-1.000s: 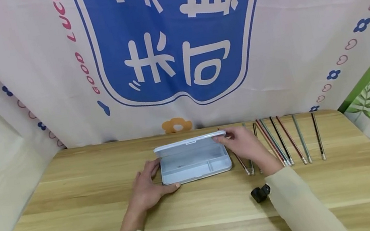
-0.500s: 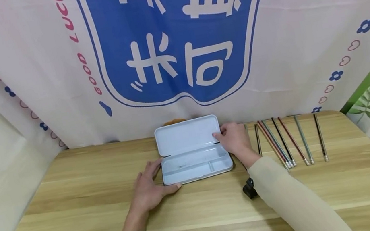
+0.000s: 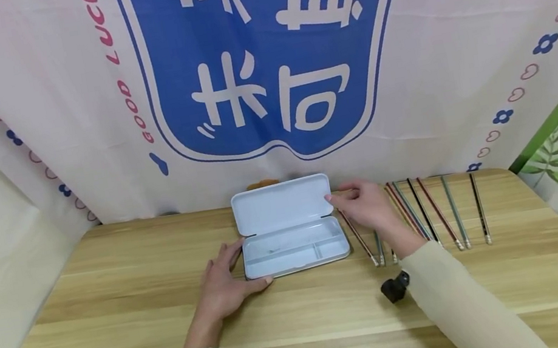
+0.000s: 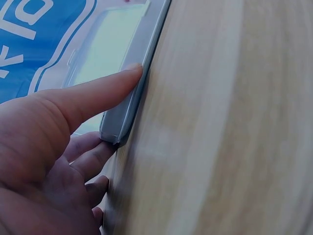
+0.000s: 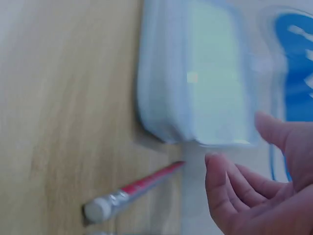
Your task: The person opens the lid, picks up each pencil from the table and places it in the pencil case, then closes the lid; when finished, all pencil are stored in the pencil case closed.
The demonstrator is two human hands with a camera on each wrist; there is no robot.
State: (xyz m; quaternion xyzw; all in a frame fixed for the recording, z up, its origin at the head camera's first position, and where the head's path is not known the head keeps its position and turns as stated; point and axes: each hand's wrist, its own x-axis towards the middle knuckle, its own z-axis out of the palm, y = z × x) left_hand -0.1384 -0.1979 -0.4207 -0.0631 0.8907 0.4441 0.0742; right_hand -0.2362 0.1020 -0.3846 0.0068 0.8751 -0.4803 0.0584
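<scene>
A light-blue pencil case (image 3: 297, 255) lies on the table with its lid (image 3: 282, 205) raised against the backdrop. Its tray shows a long compartment and smaller ones, with a small dark mark inside. My left hand (image 3: 222, 285) holds the case's left end, thumb (image 4: 105, 95) along the front side and fingers at the left side. Beside the lid's right edge is my right hand (image 3: 365, 209), thumb and fingers parted with nothing between them in the right wrist view. Under and beside that hand lies a red pencil (image 3: 358, 237), eraser end (image 5: 100, 209) toward me.
Several pencils, such as a dark red one (image 3: 441, 213), a teal one (image 3: 456, 212) and a black one (image 3: 480, 208), lie in a loose row at the right. A printed cloth (image 3: 192, 182) hangs behind the wooden table (image 3: 116, 324).
The lid has swung from partly raised to fully back. My right hand went back with it, then moved slightly right, off the lid's edge. The left hand has stayed at the case.
</scene>
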